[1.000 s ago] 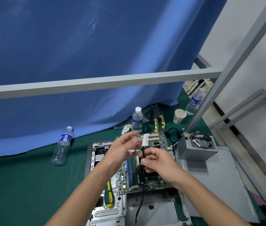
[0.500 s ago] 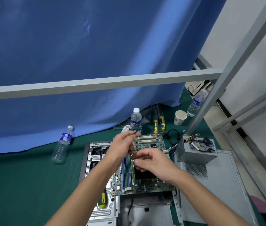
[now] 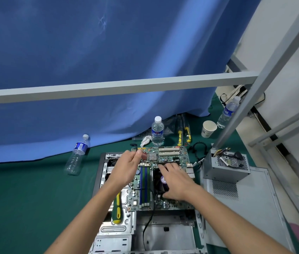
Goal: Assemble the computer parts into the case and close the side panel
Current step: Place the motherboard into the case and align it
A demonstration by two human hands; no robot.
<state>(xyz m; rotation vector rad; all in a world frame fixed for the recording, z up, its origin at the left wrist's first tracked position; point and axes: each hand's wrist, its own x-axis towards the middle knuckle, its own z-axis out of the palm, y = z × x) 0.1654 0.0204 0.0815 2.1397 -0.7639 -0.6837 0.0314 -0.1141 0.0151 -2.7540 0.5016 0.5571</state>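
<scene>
Case: lies open on my green surface, circuit board resting across it.
Left hand: I pinch the board's far-left edge.
Right hand: fingers spread flat over the fan.
Right margin: power supply on side panel.

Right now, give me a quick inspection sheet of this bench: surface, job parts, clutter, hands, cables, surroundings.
Surface: green mat.
Job's things: motherboard over the open case; power supply on the side panel.
Clutter: three water bottles, nearest; paper cup; green screwdriver in the case.
Hands: left hand pinches the board's far-left corner; right hand spread over the cooler.
Cables: black lead in the case; loop beside the board.
Surroundings: blue curtain, grey frame.
</scene>
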